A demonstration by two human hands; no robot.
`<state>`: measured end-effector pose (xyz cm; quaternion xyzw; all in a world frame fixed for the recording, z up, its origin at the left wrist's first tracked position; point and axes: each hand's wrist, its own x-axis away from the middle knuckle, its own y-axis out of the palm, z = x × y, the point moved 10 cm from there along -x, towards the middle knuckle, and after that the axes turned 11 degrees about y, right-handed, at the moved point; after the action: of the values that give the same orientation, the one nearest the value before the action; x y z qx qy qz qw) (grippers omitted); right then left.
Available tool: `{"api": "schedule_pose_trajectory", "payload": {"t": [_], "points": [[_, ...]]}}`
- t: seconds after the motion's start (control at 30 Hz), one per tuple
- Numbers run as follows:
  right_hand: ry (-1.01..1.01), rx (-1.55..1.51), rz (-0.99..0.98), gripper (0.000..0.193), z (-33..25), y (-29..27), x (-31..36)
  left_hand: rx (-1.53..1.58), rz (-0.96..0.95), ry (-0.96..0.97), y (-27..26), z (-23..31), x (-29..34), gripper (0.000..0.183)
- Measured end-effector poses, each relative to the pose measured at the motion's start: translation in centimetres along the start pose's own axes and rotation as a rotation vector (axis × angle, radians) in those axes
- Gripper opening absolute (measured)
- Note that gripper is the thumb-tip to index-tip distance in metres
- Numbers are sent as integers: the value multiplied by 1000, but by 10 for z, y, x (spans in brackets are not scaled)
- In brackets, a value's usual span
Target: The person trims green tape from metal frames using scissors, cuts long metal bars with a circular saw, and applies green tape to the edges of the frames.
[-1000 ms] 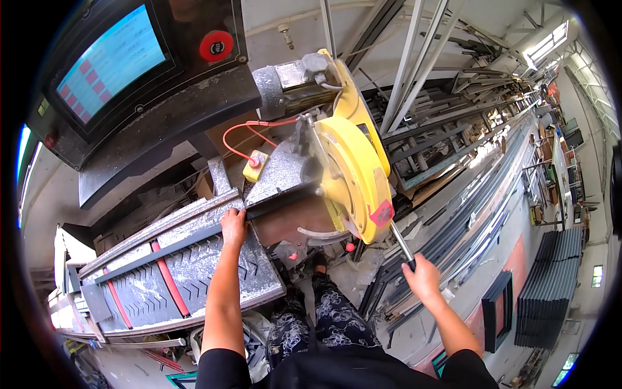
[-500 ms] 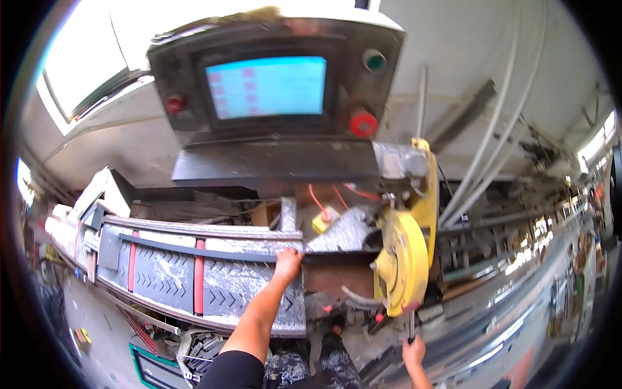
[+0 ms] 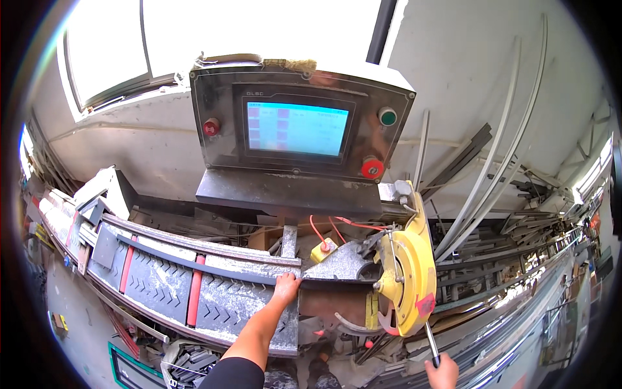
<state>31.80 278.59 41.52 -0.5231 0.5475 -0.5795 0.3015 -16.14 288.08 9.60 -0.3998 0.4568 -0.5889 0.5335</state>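
A long dark strip [image 3: 194,264] lies along the back rail of the machine's bed, reaching toward a yellow-guarded cutting saw [image 3: 418,279]. My left hand [image 3: 287,286] is closed over the strip near the bed's right end, with its fingertips partly hidden. At lower right, my right hand [image 3: 443,373] grips the black end of the saw's metal handle [image 3: 431,340]. The handle slants down from the yellow guard. The blade itself is mostly hidden by the guard.
A control box [image 3: 298,123] with a lit screen and several buttons stands behind the bed. Red rollers [image 3: 195,290] cross the dusty bed. A yellow block [image 3: 323,249] with red cables sits behind the strip. Long profiles [image 3: 512,337] fill the right. A bin of offcuts [image 3: 191,363] stands below.
The head view has shifted, so the machine appears lower and sharper. The saw handle now slants more to the right, with my right hand still on it. My left hand stays at the strip.
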Motion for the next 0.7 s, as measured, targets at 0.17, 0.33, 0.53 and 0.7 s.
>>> {"api": "schedule_pose_trajectory", "payload": {"t": [0.17, 0.33, 0.53, 0.7], "points": [[61, -24, -6, 38, 26, 80, 2, 30, 76, 16, -4, 0, 2, 27], [199, -24, -94, 42, 73, 191, -15, 24, 36, -9, 10, -10, -1, 36], [112, -47, -68, 51, 73, 171, -10, -4, 13, -1, 13, -4, 1, 39], [-52, -4, 69, 40, 22, 22, 3, 2, 17, 16, 8, 5, -1, 27]]}}
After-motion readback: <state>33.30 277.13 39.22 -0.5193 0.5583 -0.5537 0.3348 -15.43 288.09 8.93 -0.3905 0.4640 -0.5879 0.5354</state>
